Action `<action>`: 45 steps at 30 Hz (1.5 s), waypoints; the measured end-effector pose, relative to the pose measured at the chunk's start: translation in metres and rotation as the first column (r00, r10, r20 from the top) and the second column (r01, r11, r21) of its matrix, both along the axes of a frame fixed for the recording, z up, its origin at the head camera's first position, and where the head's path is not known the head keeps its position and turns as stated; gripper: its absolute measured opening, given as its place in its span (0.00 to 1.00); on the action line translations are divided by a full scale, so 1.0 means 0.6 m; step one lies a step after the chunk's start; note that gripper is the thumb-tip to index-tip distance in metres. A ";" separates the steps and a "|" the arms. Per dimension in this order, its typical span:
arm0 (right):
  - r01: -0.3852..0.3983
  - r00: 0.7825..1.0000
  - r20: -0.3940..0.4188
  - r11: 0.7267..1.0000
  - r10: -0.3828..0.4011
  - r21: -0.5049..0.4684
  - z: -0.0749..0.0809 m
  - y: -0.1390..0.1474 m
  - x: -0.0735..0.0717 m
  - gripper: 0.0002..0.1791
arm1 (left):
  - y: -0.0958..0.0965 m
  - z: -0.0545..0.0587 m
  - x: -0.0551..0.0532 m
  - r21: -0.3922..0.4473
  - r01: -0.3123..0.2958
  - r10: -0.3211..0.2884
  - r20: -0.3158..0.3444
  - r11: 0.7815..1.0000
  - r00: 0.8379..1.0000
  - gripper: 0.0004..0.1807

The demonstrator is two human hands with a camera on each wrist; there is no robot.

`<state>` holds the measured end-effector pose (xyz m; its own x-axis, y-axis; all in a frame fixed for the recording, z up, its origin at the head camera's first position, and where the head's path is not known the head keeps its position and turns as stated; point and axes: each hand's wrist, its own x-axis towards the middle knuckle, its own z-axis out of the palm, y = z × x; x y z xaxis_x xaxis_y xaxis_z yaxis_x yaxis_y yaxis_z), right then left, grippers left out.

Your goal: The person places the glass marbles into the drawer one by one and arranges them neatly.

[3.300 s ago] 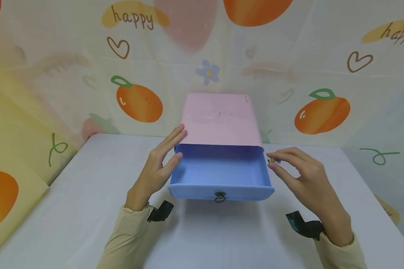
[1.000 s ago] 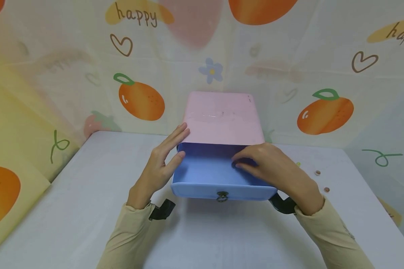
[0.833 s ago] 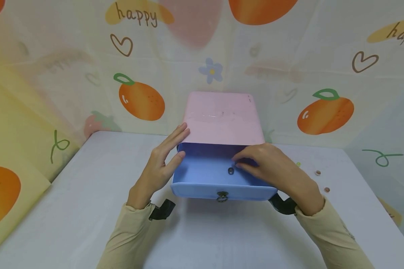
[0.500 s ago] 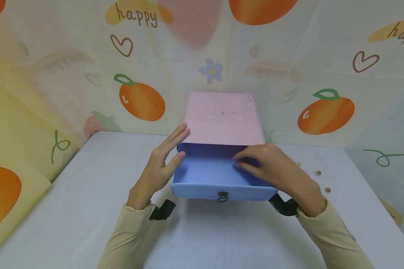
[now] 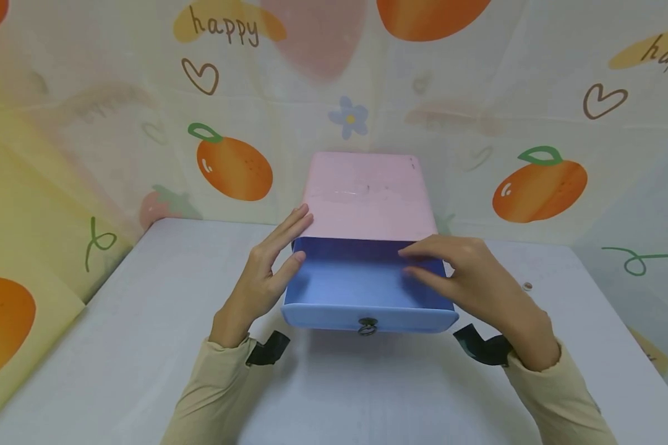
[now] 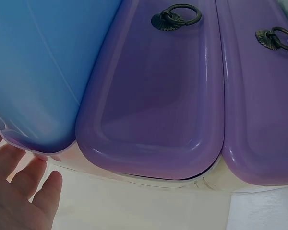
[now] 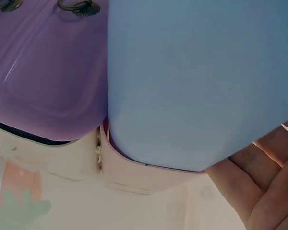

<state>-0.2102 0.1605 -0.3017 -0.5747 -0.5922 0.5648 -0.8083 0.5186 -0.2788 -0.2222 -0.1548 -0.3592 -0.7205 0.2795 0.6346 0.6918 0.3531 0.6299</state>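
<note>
Your left hand (image 5: 258,278) lies along the left side of the pink cabinet (image 5: 367,194), its fingers straight and its fingertips touching the left edge of the cabinet top; the thumb stands apart from them, by the left wall of the drawer (image 5: 345,284). That blue drawer is pulled out toward you from under the pink top, with its ring pull (image 5: 367,326) at the middle of the front. Your right hand (image 5: 473,272) reaches over the drawer's right wall, the thumb and forefinger extended over the inside with a narrow gap between them and nothing visible in it; you cannot tell from these views whether the hand touches the wall. A small bead (image 5: 527,286) sits on the white table (image 5: 367,395), to the right of the cabinet and just beyond your right wrist. In the left wrist view, two purple drawers (image 6: 153,86) sit next to the blue one in the stack, each with a ring pull of its own. A printed cloth (image 5: 289,123) with oranges and hearts hangs behind the cabinet.
</note>
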 end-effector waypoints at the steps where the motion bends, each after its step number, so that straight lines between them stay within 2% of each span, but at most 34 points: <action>1: 0.001 1.000 -0.002 1.000 -0.001 -0.008 0.000 0.001 0.001 0.20 | 0.000 0.000 0.000 0.000 -0.001 0.001 0.000 1.000 1.000 0.29; 19: 0.100 0.995 -0.002 0.991 -0.100 -0.087 -0.007 0.015 0.016 0.24 | -0.002 -0.001 -0.001 -0.010 -0.001 0.001 -0.009 1.000 1.000 0.29; 31: 0.119 0.991 -0.039 0.979 -0.128 -0.168 -0.011 0.030 0.016 0.27 | -0.001 0.000 -0.002 -0.002 0.015 -0.015 -0.023 1.000 1.000 0.29; 40: 0.190 0.980 -0.029 0.967 -0.198 -0.167 -0.016 0.043 0.019 0.26 | -0.002 -0.001 -0.002 0.000 0.018 -0.018 -0.028 1.000 0.999 0.29; 45: 0.189 0.978 -0.049 0.964 -0.202 -0.188 -0.022 0.054 0.015 0.26 | -0.003 -0.003 -0.002 -0.001 0.018 -0.018 -0.024 1.000 1.000 0.29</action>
<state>-0.2012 0.1927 -0.3149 -0.6259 -0.3561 0.6938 -0.7164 0.6141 -0.3312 -0.2234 -0.1563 -0.3610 -0.7000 0.2930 0.6513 0.7129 0.3413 0.6126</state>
